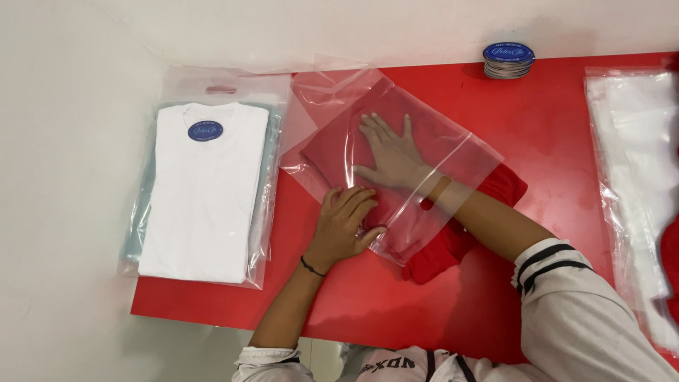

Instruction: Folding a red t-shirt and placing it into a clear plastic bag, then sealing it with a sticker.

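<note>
On the red table point(537, 134), head view: clear plastic bag point(453, 152) lies at centre, tilted, with a folded red shirt point(488, 205) partly inside and its lower end sticking out of the bag mouth. Right hand point(391, 157) is inside the bag, flat, fingers spread wide on the shirt. Left hand point(344, 223) pinches the bag's near edge. Left of it, bagged white shirt point(205, 191) lies on a stack. Stack of round blue labels point(508, 59) at far edge. Empty clear bags point(633, 184) lie at right.
</note>
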